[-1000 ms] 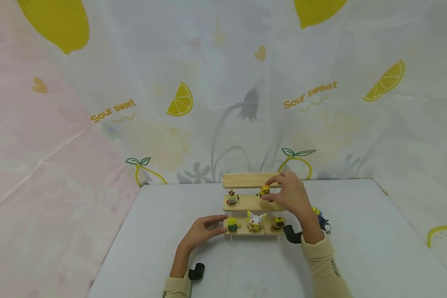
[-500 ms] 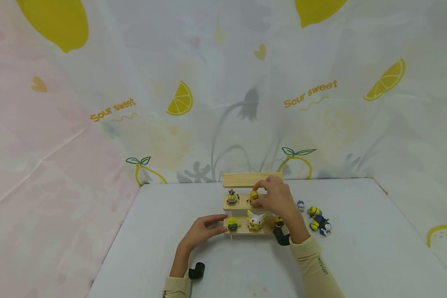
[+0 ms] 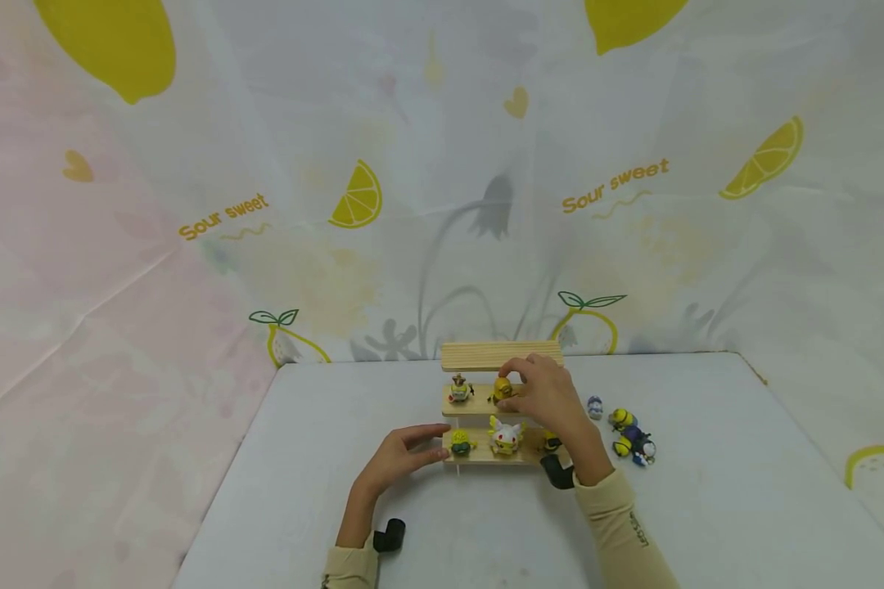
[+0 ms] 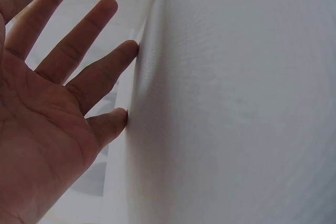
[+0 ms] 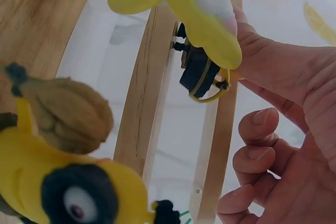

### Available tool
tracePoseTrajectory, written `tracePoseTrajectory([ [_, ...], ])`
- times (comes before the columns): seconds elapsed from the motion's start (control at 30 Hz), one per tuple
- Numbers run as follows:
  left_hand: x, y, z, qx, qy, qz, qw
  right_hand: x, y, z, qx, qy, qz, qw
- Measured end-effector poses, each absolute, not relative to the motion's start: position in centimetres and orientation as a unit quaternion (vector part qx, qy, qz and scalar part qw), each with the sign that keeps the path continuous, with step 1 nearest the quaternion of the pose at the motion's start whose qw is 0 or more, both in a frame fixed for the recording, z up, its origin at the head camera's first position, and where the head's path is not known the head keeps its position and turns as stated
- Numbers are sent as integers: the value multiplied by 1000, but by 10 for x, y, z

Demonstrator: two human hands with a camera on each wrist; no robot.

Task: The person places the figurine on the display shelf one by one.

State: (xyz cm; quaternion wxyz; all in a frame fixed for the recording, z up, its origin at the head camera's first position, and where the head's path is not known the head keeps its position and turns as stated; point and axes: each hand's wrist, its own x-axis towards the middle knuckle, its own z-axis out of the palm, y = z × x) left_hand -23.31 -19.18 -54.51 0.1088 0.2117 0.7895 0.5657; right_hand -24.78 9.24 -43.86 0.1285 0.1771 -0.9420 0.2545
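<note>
A small wooden three-tier display stand (image 3: 530,458) bears several toy figures. On its middle shelf, my right hand (image 3: 548,397) pinches a yellow figure (image 3: 502,387) between thumb and index finger. In the right wrist view that figure's dark body (image 5: 199,74) is partly hidden behind the white figure's yellow ear (image 5: 210,35). Left of it on the same shelf stands a figure with a brown hat (image 3: 459,388). My left hand (image 3: 405,452) has its thumb and index fingertips at the left end of the bottom shelf. Its other fingers (image 4: 102,80) are straight and spread, fingertips right at the tabletop.
On the bottom shelf stand a green-yellow figure (image 3: 460,442), a white big-eared figure (image 3: 506,436) and a yellow-black figure (image 3: 552,441). A grey-white figure (image 3: 595,406) and a cluster of figures (image 3: 633,438) lie on the white table (image 3: 737,491). A lemon-print cloth (image 3: 442,164) hangs behind.
My right hand has moved left along the middle shelf with the yellow figure, then stayed nearly still over the last half second. My left hand has kept its place.
</note>
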Motion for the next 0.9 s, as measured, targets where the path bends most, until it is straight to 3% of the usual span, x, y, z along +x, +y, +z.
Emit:
tracePoseTrajectory([
  [0.57, -219, -186, -509, 206, 787, 568, 124, -245, 91, -438, 171, -947, 241, 126],
  [0.9, -219, -185, -510, 208, 787, 569, 117, -244, 91, -437, 166, -949, 238, 120],
])
